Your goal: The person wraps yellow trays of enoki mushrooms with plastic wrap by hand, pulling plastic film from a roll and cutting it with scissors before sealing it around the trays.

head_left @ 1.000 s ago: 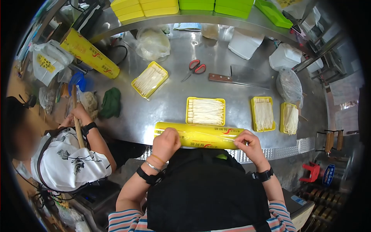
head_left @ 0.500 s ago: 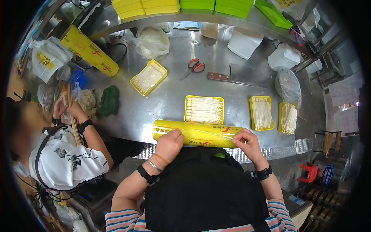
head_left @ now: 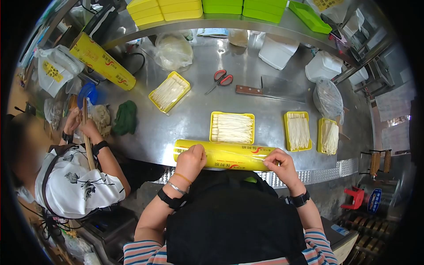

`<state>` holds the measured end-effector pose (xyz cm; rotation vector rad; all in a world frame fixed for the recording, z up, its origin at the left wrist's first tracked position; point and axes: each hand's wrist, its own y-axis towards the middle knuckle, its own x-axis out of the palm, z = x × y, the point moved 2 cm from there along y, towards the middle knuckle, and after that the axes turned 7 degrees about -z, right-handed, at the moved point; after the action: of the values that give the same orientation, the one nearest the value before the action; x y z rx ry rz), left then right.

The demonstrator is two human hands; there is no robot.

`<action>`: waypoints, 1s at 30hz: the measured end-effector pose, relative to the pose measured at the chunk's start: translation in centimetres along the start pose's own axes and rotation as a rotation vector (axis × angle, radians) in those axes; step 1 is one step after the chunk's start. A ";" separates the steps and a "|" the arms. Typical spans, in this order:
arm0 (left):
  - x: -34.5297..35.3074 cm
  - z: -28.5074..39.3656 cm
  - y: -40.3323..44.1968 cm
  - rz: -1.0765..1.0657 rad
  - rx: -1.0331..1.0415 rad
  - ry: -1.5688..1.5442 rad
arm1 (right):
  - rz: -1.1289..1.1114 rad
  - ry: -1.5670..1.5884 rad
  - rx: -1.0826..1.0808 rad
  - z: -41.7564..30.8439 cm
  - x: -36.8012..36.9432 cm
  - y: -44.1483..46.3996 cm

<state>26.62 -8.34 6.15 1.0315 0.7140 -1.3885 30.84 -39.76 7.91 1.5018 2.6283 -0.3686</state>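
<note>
A yellow printed roll of cling film (head_left: 225, 155) lies across the table's near edge, right in front of my body. My left hand (head_left: 191, 159) is closed in a pinch at the roll's left part. Near its right end, my right hand (head_left: 281, 166) pinches thumb against fingers. Both seem to hold the clear film's edge, though the film itself hardly shows. Just beyond the roll is a yellow tray (head_left: 232, 141) filled with thin white enoki mushrooms (head_left: 232, 127).
More trays of enoki stand at the upper left (head_left: 170, 92) and right (head_left: 298, 131). Scissors (head_left: 219, 81) and a cleaver (head_left: 269, 90) lie further back. Another film roll (head_left: 104, 62) leans at the left, where a co-worker (head_left: 79, 176) holds chopstick-like sticks (head_left: 88, 152).
My left hand has moved slightly left and its fist has tilted up. The roll's print has shifted slightly toward me. My right hand stays nearly where it was.
</note>
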 end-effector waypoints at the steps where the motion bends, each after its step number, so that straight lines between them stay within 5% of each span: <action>1: 0.3 -0.3 0.2 -0.006 -0.026 -0.049 | -0.002 -0.003 0.000 -0.1 0.0 0.0; 5: -0.5 -0.2 0.6 -0.117 -0.263 -0.399 | -0.008 0.003 0.031 0.2 -0.1 -0.2; 9: -1.7 0.4 0.7 -0.213 -0.242 -0.514 | -0.001 -0.020 -0.001 0.2 -0.1 -0.1; 11: -1.5 0.5 0.7 -0.107 0.089 -0.174 | 0.004 0.025 0.020 0.1 -0.2 0.1; 14: -2.3 1.5 0.4 -0.031 0.138 -0.105 | 0.015 0.024 0.012 0.5 -0.5 0.0; 24: -4.5 -1.0 -1.7 -0.047 -0.023 0.159 | 0.015 0.010 0.005 0.4 -0.6 0.0; 30: -4.9 -1.1 -3.0 -0.028 -0.132 -0.409 | 0.015 -0.123 -0.055 -1.2 -0.4 -0.9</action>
<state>23.36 -4.89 9.58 0.6083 0.5086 -1.4955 30.33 -40.25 9.34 1.4330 2.5110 -0.3715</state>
